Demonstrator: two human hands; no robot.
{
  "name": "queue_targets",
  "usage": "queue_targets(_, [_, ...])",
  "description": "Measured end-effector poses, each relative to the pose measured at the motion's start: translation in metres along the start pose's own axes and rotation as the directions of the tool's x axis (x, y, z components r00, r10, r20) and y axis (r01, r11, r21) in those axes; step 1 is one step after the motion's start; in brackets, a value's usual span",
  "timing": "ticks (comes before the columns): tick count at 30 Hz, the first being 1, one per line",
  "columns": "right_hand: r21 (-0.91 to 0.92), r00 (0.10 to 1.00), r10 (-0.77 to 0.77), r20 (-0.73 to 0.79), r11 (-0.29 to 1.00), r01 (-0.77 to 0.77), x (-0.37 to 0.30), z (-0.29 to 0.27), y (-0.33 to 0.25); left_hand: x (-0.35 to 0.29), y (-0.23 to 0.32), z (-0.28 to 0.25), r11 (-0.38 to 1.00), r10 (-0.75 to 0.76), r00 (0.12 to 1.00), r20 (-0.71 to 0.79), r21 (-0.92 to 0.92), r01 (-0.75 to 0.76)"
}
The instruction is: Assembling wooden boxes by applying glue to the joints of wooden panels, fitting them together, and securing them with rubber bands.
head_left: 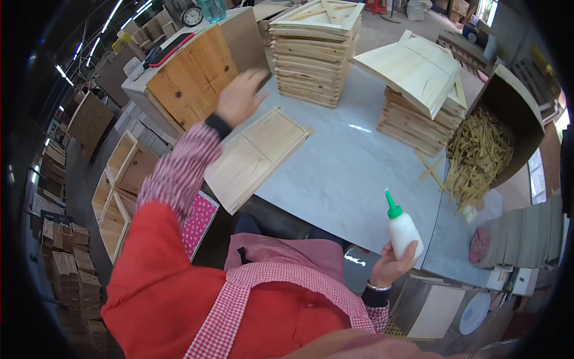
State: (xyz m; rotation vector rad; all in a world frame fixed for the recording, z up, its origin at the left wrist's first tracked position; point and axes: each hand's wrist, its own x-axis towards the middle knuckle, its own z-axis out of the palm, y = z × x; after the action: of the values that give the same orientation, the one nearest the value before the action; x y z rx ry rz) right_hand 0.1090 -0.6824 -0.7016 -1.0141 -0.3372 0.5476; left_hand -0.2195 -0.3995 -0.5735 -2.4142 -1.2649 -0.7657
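Observation:
My right hand (391, 267) grips a white squeeze bottle (405, 230) near the table's front edge. Its green pointed nozzle is turned up and slightly left. My left hand (239, 97) is raised at the far left, fingers stretched out and slightly blurred, holding nothing. Just below that hand, flat wooden panels (257, 157) lie at the table's left edge, a grooved line across the top one. Beyond them stands a tall stack of wooden panels (311, 63), with crossed strips on its top piece.
At the right, a shorter stack (415, 122) carries a panel (412, 67) jutting over its side. A tipped box (514, 128) spills thin wooden strips (478, 149) onto the grey table (335, 179). A wooden cabinet (194, 75) stands at the left, a red-edged tablet-like object (171, 49) on top.

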Motion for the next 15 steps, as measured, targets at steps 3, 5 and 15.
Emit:
queue_targets(3, [-0.023,0.997,0.023,-0.071,0.999,-0.025,0.003,0.006,-0.001,0.119,0.018,0.039,0.967,0.178,0.980,-0.088,0.202,-0.158])
queue_targets(5, [-0.028,0.997,0.012,-0.082,0.999,-0.014,0.002,0.002,-0.003,0.170,0.012,0.055,0.953,0.126,0.991,-0.053,0.284,-0.106])
queue_targets(15, [-0.068,0.990,0.050,-0.133,0.996,-0.059,0.008,-0.014,0.005,0.181,0.005,0.042,0.930,0.187,0.943,0.275,0.260,-0.260])
